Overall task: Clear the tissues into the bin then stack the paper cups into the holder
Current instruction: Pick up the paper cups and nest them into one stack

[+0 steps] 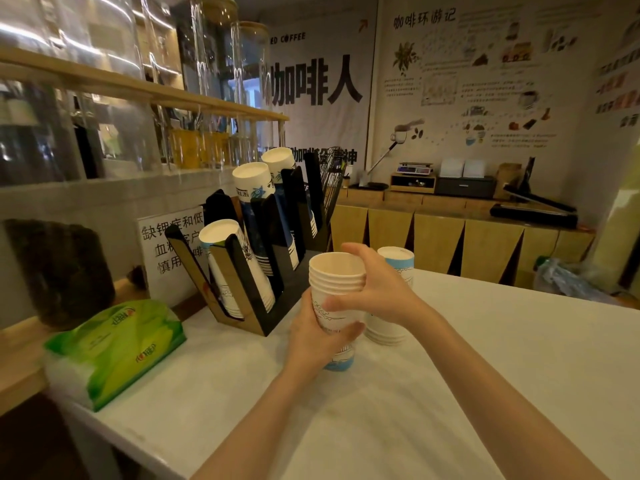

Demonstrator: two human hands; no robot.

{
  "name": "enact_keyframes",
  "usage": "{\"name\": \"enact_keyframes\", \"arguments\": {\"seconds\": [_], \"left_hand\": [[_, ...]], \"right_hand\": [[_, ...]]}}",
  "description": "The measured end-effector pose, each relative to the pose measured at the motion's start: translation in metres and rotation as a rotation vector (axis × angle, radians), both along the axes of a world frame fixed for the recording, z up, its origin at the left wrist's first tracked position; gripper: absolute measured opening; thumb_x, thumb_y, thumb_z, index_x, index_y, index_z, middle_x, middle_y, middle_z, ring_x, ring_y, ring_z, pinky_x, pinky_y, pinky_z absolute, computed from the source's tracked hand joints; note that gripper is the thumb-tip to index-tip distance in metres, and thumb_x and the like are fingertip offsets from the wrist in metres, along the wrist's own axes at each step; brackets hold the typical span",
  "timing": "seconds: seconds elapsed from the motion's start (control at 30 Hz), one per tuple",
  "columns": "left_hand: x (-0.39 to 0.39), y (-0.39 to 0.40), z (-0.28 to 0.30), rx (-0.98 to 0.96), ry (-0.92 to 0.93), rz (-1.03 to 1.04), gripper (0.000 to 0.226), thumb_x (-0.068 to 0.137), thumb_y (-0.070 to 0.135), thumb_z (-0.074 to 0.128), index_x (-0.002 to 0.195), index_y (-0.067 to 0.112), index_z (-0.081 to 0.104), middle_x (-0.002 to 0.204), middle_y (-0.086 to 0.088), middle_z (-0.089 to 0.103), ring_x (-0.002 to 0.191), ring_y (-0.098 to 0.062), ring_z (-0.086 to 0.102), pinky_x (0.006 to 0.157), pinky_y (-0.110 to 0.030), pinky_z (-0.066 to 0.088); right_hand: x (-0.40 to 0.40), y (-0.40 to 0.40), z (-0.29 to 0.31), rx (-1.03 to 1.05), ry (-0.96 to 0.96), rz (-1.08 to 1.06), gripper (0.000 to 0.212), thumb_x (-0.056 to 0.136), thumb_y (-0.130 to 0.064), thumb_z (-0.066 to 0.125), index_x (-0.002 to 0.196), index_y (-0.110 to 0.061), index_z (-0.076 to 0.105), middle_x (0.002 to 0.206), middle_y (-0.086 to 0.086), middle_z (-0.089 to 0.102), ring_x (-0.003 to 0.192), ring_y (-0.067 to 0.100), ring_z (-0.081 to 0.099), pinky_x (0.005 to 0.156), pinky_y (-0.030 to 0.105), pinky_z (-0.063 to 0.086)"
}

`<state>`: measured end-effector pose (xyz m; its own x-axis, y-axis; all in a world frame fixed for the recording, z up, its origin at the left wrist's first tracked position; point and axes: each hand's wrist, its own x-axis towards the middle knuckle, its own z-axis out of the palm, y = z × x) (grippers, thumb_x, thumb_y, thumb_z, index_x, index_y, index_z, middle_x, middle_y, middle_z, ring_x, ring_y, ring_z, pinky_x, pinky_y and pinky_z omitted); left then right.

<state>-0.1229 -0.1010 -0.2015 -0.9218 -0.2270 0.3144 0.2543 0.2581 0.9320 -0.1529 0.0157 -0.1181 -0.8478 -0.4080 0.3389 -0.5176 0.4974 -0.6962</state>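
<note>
A stack of several white paper cups [335, 277] stands mouth up above the white table. My left hand [313, 336] grips its lower half from the left. My right hand [375, 289] wraps the upper rims from the right. Behind my right hand a second stack of cups [396, 263] rests upside down on the table. The black tilted cup holder [277, 306] stands just left of the hands, with cup stacks [249, 188] lying bottoms up in its slots.
A green tissue pack [117, 344] lies at the table's left front corner. A printed sign [166, 251] leans behind the holder. Glass jars on a wooden shelf [145, 88] hang above left. A counter with cardboard fronts [450, 237] runs behind the white table [485, 358].
</note>
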Motion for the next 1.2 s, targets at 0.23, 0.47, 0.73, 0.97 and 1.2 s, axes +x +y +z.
{"name": "enact_keyframes", "arguments": {"seconds": [0.23, 0.47, 0.73, 0.97, 1.2], "left_hand": [[-0.005, -0.014, -0.007, -0.130, -0.071, -0.180, 0.085, 0.055, 0.022, 0.084, 0.123, 0.031, 0.034, 0.112, 0.010, 0.056, 0.108, -0.009, 0.054, 0.078, -0.017, 0.051], [0.001, -0.011, -0.001, -0.075, -0.101, -0.214, 0.073, 0.061, 0.017, 0.081, 0.117, 0.037, 0.039, 0.110, 0.017, 0.056, 0.096, 0.003, 0.055, 0.064, -0.009, 0.049], [0.011, -0.015, 0.042, 0.447, 0.091, -0.133, 0.056, 0.050, 0.018, 0.076, 0.101, 0.030, 0.056, 0.104, -0.005, 0.064, 0.099, -0.021, 0.062, 0.078, -0.030, 0.052], [0.010, -0.002, 0.142, 0.334, 0.278, -0.275, 0.067, 0.058, 0.015, 0.069, 0.122, 0.023, 0.049, 0.099, 0.002, 0.066, 0.092, -0.012, 0.069, 0.075, -0.028, 0.059], [-0.005, 0.036, 0.195, 0.035, 0.463, -0.273, 0.063, 0.065, 0.007, 0.074, 0.119, 0.025, 0.048, 0.115, 0.000, 0.061, 0.107, -0.012, 0.061, 0.083, -0.026, 0.055]], "right_hand": [[0.000, 0.001, -0.004, -0.106, 0.027, -0.066, 0.091, 0.056, -0.035, 0.084, 0.134, -0.024, 0.039, 0.129, -0.002, 0.047, 0.115, 0.016, 0.047, 0.093, 0.041, 0.049], [0.001, 0.016, 0.006, -0.185, 0.050, -0.067, 0.086, 0.059, -0.037, 0.082, 0.133, -0.024, 0.040, 0.121, -0.007, 0.047, 0.111, 0.013, 0.048, 0.089, 0.038, 0.052], [-0.010, 0.056, 0.024, -0.423, -0.086, -0.052, 0.086, 0.067, -0.041, 0.075, 0.139, -0.030, 0.030, 0.117, -0.006, 0.052, 0.101, 0.014, 0.056, 0.076, 0.027, 0.051], [-0.015, 0.087, 0.034, -0.602, -0.158, 0.191, 0.082, 0.056, -0.016, 0.079, 0.124, -0.039, 0.039, 0.120, -0.003, 0.053, 0.109, 0.017, 0.057, 0.076, 0.029, 0.058], [-0.021, 0.084, 0.031, -0.653, -0.012, 0.005, 0.077, 0.058, -0.013, 0.084, 0.121, -0.029, 0.042, 0.112, -0.009, 0.058, 0.101, 0.009, 0.059, 0.069, 0.020, 0.057]]}}
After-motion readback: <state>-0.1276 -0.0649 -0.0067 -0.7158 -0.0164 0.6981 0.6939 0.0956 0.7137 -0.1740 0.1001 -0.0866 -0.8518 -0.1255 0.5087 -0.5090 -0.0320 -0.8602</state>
